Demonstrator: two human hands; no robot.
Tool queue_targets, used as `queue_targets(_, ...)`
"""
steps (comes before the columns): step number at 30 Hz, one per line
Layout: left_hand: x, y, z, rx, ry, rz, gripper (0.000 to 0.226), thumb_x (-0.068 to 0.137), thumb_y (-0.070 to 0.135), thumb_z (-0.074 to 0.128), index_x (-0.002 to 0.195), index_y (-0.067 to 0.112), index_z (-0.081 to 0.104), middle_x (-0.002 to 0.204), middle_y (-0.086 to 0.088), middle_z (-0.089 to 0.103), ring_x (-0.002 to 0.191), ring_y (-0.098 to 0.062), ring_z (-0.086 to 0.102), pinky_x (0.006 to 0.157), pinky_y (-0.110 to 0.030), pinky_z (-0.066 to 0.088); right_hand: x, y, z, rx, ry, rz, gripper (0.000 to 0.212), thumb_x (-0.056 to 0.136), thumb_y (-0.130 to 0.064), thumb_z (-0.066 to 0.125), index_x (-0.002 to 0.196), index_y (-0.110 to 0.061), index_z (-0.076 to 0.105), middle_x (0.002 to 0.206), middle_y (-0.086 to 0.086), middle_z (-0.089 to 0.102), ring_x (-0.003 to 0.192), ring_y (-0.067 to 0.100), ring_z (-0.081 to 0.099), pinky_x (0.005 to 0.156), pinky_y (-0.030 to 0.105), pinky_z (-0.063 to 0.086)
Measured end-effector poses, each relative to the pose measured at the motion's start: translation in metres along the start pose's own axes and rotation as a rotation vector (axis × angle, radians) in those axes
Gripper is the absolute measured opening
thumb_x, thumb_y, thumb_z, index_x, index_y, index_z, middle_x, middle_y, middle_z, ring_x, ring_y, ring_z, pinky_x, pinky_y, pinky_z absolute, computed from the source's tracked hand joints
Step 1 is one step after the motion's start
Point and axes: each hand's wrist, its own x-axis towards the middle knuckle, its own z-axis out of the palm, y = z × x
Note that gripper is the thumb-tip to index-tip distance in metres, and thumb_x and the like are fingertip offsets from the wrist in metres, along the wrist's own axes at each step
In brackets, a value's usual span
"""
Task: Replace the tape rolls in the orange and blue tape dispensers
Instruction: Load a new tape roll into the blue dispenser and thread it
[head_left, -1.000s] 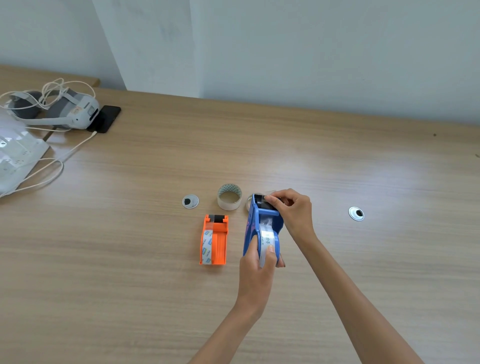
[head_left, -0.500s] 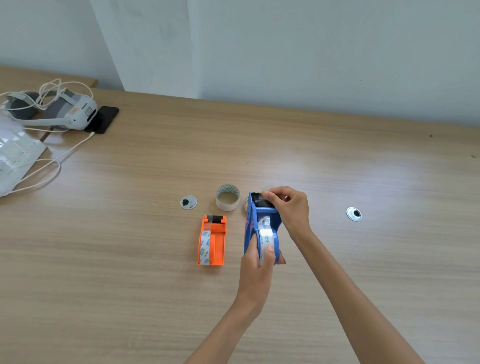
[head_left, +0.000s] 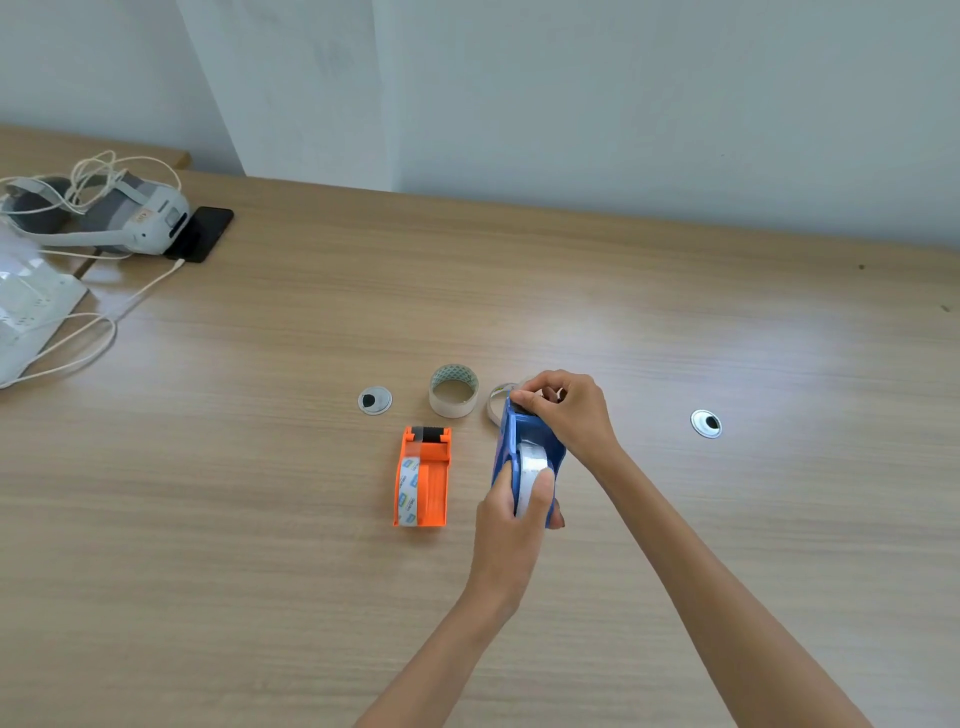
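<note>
The blue tape dispenser (head_left: 524, 447) is held tilted just above the table, with a clear tape roll (head_left: 532, 467) seated in it. My left hand (head_left: 511, 512) grips its near end, thumb on the roll. My right hand (head_left: 569, 410) pinches at the cutter end on the far side. The orange tape dispenser (head_left: 423, 475) lies flat to the left with a roll in it. An empty cardboard core (head_left: 453, 397) stands behind it. A second ring (head_left: 497, 402) is partly hidden behind the blue dispenser.
Two round googly-eye-like discs lie on the wooden table, one on the left (head_left: 374, 400) and one on the right (head_left: 706, 423). A white headset (head_left: 135, 221), a black phone (head_left: 200, 234), cables and white packaging (head_left: 26, 306) sit at the far left.
My right hand's fingers have shifted slightly at the cutter end of the blue dispenser. The camera view drifted a little; the orange dispenser and core have not moved.
</note>
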Motion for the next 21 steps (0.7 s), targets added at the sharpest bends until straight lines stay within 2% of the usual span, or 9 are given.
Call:
queue_targets(2, 0.001, 0.001, 0.002, 0.008, 0.096, -0.005, 0.034, 0.092, 0.035, 0.052, 0.066, 0.012, 0.051, 0.053, -0.005, 0.056, 0.049, -0.010, 0.049, 0.052, -0.013, 0.042, 0.000, 0.002, 0.001, 0.026, 0.007, 0.006, 0.012, 0.077, -0.029, 0.076, 0.072, -0.018, 0.073, 0.054, -0.006, 0.042, 0.050, 0.005, 0.035, 0.054, 0.020, 0.033)
queue_targets(5, 0.003, 0.003, 0.006, 0.015, 0.180, -0.015, 0.036, 0.094, 0.029, 0.052, 0.061, 0.014, 0.048, 0.046, -0.002, 0.051, 0.043, -0.010, 0.046, 0.048, -0.016, 0.041, -0.002, 0.006, 0.001, 0.073, 0.054, 0.024, 0.013, 0.077, -0.028, 0.076, 0.073, -0.016, 0.073, 0.057, -0.004, 0.045, 0.052, 0.005, 0.036, 0.054, 0.018, 0.034)
queue_targets(7, 0.003, 0.003, 0.008, 0.014, 0.183, -0.013, 0.036, 0.095, 0.026, 0.050, 0.061, 0.014, 0.048, 0.048, -0.004, 0.052, 0.044, -0.009, 0.046, 0.048, -0.016, 0.042, -0.002, 0.006, -0.001, 0.079, 0.075, 0.022, 0.012, 0.078, -0.028, 0.075, 0.070, -0.020, 0.071, 0.058, -0.004, 0.048, 0.053, 0.005, 0.037, 0.054, 0.016, 0.033)
queue_targets(13, 0.003, 0.001, 0.008, 0.015, 0.152, -0.001, 0.033, 0.098, 0.024, 0.045, 0.070, 0.009, 0.054, 0.056, -0.006, 0.057, 0.050, -0.006, 0.052, 0.053, -0.015, 0.048, 0.004, 0.001, -0.007, 0.088, 0.107, 0.003, 0.017, 0.077, -0.029, 0.076, 0.064, -0.034, 0.066, 0.083, 0.014, 0.063, 0.062, 0.006, 0.043, 0.062, 0.021, 0.037)
queue_targets(16, 0.003, 0.004, 0.008, 0.004, 0.148, 0.005, 0.032, 0.098, 0.022, 0.044, 0.069, 0.012, 0.053, 0.055, -0.005, 0.057, 0.053, -0.009, 0.054, 0.055, -0.015, 0.047, 0.005, -0.002, -0.005, 0.120, 0.139, 0.000, 0.018, 0.076, -0.028, 0.077, 0.065, -0.037, 0.065, 0.084, 0.007, 0.060, 0.066, 0.007, 0.045, 0.065, 0.022, 0.039)
queue_targets(21, 0.001, 0.005, 0.006, 0.004, 0.159, 0.020, 0.032, 0.098, 0.021, 0.044, 0.069, 0.010, 0.052, 0.056, -0.004, 0.058, 0.052, -0.007, 0.053, 0.056, -0.013, 0.045, 0.008, -0.009, 0.000, 0.104, 0.104, -0.024, 0.010, 0.076, -0.027, 0.077, 0.071, -0.031, 0.070, 0.079, -0.004, 0.051, 0.069, 0.005, 0.044, 0.065, 0.016, 0.038)
